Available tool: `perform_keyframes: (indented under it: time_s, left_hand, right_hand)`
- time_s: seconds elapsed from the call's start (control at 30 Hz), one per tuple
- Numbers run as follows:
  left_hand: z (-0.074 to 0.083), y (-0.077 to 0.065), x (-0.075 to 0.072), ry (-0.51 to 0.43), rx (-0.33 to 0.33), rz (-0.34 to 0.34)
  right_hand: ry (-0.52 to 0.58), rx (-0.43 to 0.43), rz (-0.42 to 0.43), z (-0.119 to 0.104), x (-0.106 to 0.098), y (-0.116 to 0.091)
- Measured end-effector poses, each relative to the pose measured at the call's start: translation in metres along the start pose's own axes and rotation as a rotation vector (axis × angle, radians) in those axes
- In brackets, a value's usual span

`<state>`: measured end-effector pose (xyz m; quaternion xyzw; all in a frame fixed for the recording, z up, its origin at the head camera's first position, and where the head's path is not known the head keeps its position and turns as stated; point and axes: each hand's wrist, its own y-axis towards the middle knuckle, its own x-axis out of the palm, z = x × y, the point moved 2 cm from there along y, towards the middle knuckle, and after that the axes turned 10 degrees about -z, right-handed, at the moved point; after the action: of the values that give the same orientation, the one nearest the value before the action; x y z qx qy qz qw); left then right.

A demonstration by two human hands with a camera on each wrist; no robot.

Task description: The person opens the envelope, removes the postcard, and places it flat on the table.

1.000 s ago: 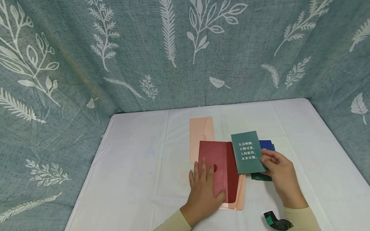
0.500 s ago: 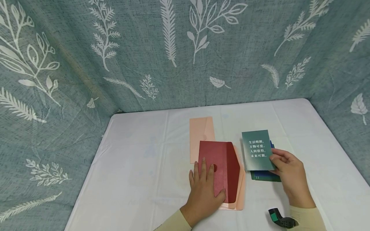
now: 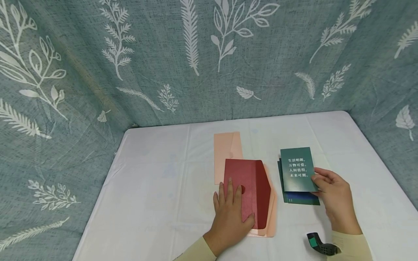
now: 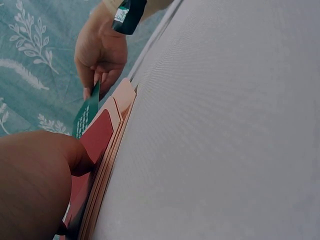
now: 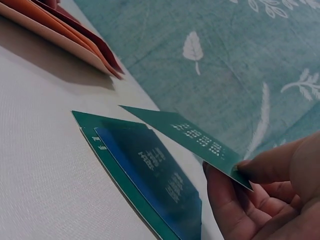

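Observation:
Between thumb and fingers my right hand pinches a green card with white lettering by its right edge. In the right wrist view that card is tilted and raised above a blue card, which lies on a larger green card. My left hand rests with its fingers spread on a red envelope, whose flap is unfolded to the right. Under it is a stack of peach envelopes, their edges visible in the left wrist view.
A single peach envelope lies behind the red one, partly covered by it. The white-covered table is enclosed by green leaf-patterned curtains. A black device with a green patch is at the right wrist.
My right hand has carried the green card rightward, away from the red envelope's flap and over the blue and green cards. My left hand has stayed in place.

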<state>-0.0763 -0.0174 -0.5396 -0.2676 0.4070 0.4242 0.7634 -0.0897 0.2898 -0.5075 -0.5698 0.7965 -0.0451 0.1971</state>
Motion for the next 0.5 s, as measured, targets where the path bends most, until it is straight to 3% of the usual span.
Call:
perform_keyframes:
  time_s: [0.5]
  left_hand:
    - [0.0016, 0.0016, -0.0007, 0.0, -0.008, -0.008]
  right_hand:
    - [-0.042, 0.016, -0.031, 0.0035, -0.0038, 0.0056]
